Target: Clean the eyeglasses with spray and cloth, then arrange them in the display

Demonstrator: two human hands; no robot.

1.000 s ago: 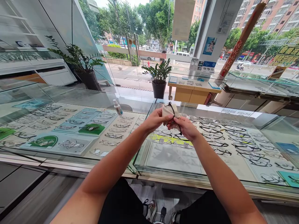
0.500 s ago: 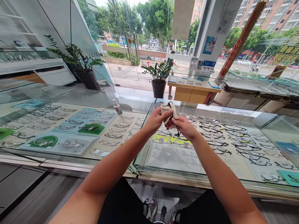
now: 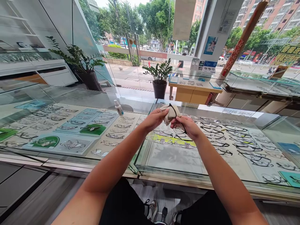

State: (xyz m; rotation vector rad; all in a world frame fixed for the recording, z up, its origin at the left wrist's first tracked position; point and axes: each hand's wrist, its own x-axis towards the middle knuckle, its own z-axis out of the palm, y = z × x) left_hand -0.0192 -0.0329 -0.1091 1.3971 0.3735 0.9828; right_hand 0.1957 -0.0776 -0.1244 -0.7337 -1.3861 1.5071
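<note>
Above the glass counter top [image 3: 168, 161] the air is open near, left and right of the left hand [image 3: 153, 120] and right hand [image 3: 187, 128]. A spray bottle [image 3: 118, 107] stands far left on it. The glass bars the displayed frames [image 3: 245, 153] below.

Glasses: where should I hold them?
Pinch the dark rim of the glasses by the bare lens, coming from the right, like the right hand does. The cloth in the left hand wraps the other lens, so that side is covered.

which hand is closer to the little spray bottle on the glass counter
Left. The left hand, holding the cloth, is just to the right of the spray bottle; the right hand, gripping the glasses, is farther right, beyond the left hand.
</note>
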